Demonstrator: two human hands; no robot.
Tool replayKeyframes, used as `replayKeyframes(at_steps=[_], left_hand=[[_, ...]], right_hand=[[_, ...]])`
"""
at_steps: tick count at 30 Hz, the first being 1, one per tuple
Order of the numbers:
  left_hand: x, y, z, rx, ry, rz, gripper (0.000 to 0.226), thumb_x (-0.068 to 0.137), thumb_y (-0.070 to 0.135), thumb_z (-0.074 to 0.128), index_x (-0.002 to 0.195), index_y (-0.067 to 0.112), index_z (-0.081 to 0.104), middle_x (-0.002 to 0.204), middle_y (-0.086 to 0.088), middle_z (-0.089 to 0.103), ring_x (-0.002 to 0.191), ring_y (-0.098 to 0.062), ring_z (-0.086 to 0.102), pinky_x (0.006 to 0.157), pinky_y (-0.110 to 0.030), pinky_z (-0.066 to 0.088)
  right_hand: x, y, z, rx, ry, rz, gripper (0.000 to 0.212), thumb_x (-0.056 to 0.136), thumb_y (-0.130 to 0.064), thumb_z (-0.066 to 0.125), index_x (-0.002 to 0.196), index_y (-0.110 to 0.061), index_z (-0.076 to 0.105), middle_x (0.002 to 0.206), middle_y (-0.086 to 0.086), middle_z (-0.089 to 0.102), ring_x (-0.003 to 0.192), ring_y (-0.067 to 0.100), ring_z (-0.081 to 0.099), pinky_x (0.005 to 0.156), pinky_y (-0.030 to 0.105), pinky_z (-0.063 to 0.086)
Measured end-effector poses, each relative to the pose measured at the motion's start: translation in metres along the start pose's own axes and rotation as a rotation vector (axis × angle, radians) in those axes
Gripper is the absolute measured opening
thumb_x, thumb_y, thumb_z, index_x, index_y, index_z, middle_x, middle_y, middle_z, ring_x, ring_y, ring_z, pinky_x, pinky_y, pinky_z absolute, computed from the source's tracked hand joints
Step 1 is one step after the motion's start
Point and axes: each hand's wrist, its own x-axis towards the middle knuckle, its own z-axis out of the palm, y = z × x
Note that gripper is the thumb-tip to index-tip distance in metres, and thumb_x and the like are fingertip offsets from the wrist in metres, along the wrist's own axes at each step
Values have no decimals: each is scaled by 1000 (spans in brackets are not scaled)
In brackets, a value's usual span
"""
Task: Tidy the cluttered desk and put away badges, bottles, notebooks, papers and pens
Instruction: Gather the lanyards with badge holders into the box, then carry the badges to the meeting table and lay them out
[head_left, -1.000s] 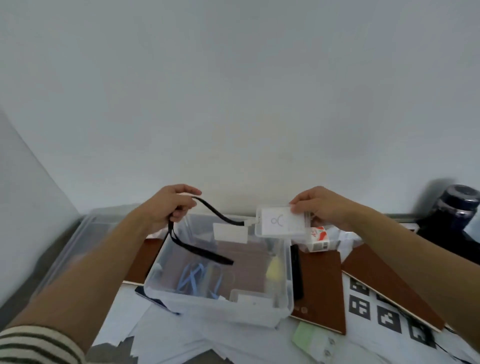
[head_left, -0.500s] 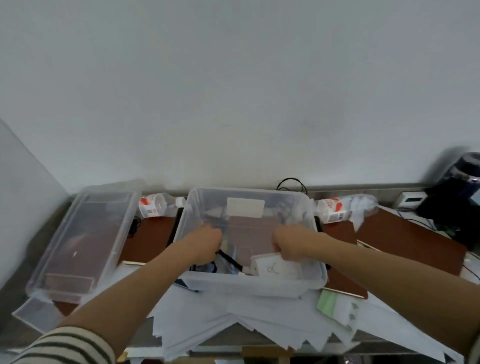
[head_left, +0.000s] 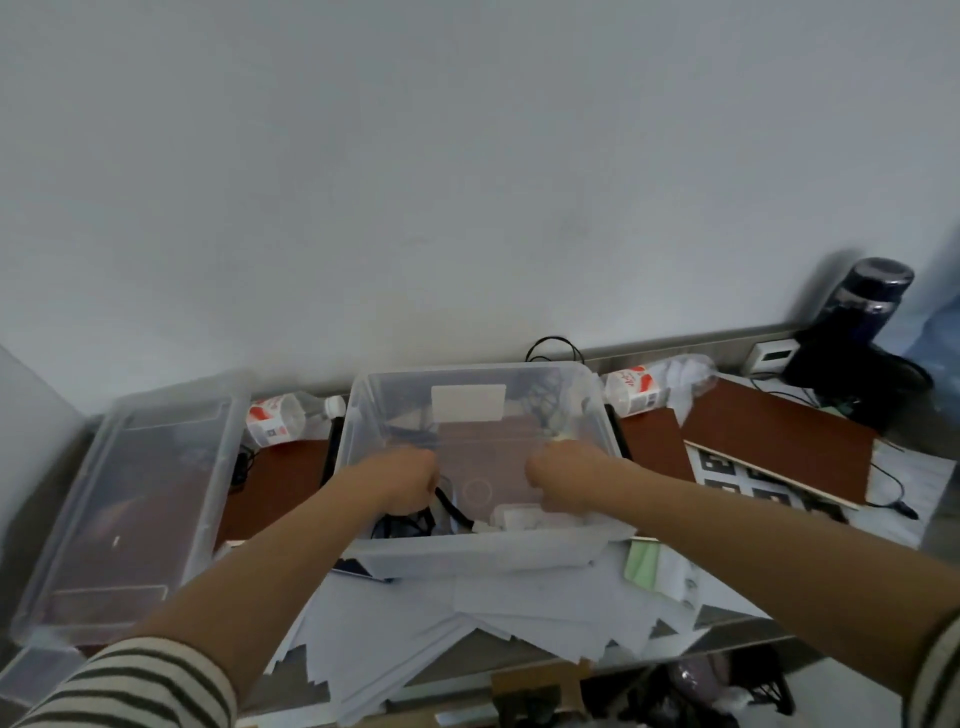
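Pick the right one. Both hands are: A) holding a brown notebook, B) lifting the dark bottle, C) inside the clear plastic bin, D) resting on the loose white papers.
C: the left hand and right hand both reach down inside the clear plastic bin, next to the white badge holder.

— What's mid-frame?
— A bin (head_left: 483, 551) on papers (head_left: 498, 613), both my hands (head_left: 405, 483) inside it.
— And either side?
— Lid (head_left: 130, 499) at left; bottles (head_left: 275, 418) flank the bin; notebook (head_left: 779, 447) at right.

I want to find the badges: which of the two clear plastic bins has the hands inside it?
The middle bin, sitting on the loose papers; the other clear bin stands at the left, untouched.
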Motion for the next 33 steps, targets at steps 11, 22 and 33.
replayKeyframes(at_steps=[11,22,33], left_hand=[[7,113,-104,89,437,203,20,94,26,49,108,24,62,115,-4,63,103,-25,58,84,-34,48],[-23,432,-62,177,410,741,19,94,27,46,104,23,62,107,-2,64,96,-23,59,83,-34,50],[-58,697,17,359,181,1108,18,94,30,50,107,23,62,107,1,64,91,-18,61,84,-36,53]], right_hand=[[-147,99,-19,372,583,368,30,93,-35,53,120,-28,65,106,-7,70,104,17,61,86,32,45],[-432,173,132,487,415,987,31,92,-36,53,120,-27,62,114,-1,68,108,25,62,89,35,48],[-660,196,284,672,360,1435,35,94,-36,53,128,-29,58,116,-8,67,110,18,60,90,34,49]])
